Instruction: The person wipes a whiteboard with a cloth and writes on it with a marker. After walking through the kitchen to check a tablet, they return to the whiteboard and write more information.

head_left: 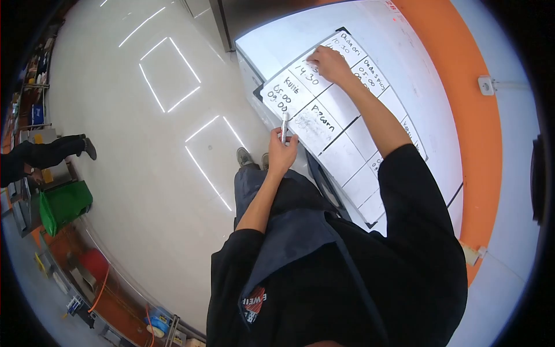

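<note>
A whiteboard [341, 151] with black corner caps, ruled into boxes, lies in front of me. Handwritten words and times in black fill several boxes, among them "Kulit" and "Pizcorn"; a grey smudge shows below "Pizcorn". My left hand [282, 151] is closed around a white marker [284, 124], which points up at the board's near left edge. Higher up, my right hand [330, 63] rests with curled fingers on the writing in an upper box, beside "14.30". Whatever those fingertips may hold is hidden.
The board lies on a white surface [277, 43] beside an orange and white wall [483, 144] with a socket [486, 85]. At far left stand a person in dark trousers [49, 151], a green bin [66, 207] and shelves. Pale shiny floor [144, 173] lies between.
</note>
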Tool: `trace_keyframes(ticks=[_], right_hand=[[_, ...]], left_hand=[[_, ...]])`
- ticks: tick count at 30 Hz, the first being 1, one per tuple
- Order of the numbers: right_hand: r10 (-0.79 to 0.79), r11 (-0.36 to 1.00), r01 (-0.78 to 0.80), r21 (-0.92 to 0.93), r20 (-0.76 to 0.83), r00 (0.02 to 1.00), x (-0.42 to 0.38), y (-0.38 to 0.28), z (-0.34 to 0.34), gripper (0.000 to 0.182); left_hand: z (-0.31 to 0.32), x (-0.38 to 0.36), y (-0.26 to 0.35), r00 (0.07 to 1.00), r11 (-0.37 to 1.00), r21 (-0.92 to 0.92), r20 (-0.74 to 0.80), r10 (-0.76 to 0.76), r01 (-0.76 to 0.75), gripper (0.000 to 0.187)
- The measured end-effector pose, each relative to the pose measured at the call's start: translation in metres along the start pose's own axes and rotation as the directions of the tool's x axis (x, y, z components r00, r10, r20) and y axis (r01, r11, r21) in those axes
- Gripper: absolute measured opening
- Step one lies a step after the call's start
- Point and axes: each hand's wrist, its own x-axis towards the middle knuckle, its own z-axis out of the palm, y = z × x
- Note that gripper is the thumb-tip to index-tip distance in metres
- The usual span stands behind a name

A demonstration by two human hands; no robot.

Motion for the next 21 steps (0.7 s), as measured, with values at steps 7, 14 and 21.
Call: trace_keyframes(ticks=[7,14,21], right_hand=[[-0.156,0.971,0.176,-0.163,0.125,0.980,0.032,0.012,0.020,0.018],[-0.215,0.951,0.249,-0.183,0.187,0.959,-0.017,0.026,0.006,0.025],[-0.232,0.954,0.235,-0.186,0.034,0.972,0.014,0.025,0.023,0.019]], left_hand=[[-0.003,-0.003,0.003,0.999,0.999,0.014,-0.023,-0.040,0.041,0.041],[-0.011,0.002,0.013,0.998,0.998,0.017,0.041,-0.057,0.056,0.042],[-0.008,0.004,0.004,0.999,1.000,0.001,0.049,-0.020,0.020,0.044]])
